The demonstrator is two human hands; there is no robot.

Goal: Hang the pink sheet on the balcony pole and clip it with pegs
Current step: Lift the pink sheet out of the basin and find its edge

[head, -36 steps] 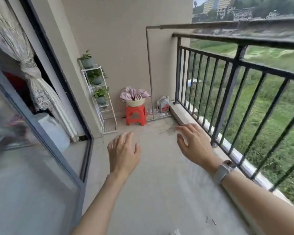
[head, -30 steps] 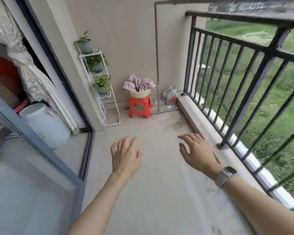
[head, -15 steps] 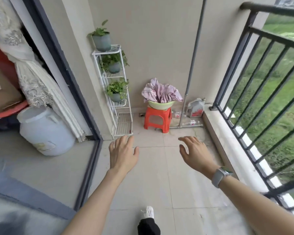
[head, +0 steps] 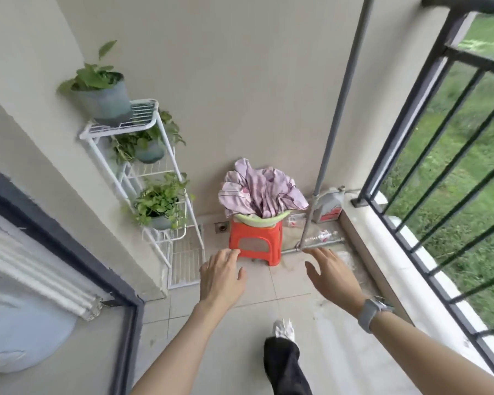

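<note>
Both hands are reaching forward with fingers spread, holding nothing. The pink sheet (head: 261,196) is lying bunched in a basin (head: 261,220) on the red stool (head: 255,242), straight ahead and farther off, between left hand (head: 221,276) and right hand (head: 332,273), roughly equally near.

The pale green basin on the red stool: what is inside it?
A crumpled pink striped sheet fills the pale green basin on the red plastic stool and spills over its rim. Anything beneath the sheet is covered.
</note>
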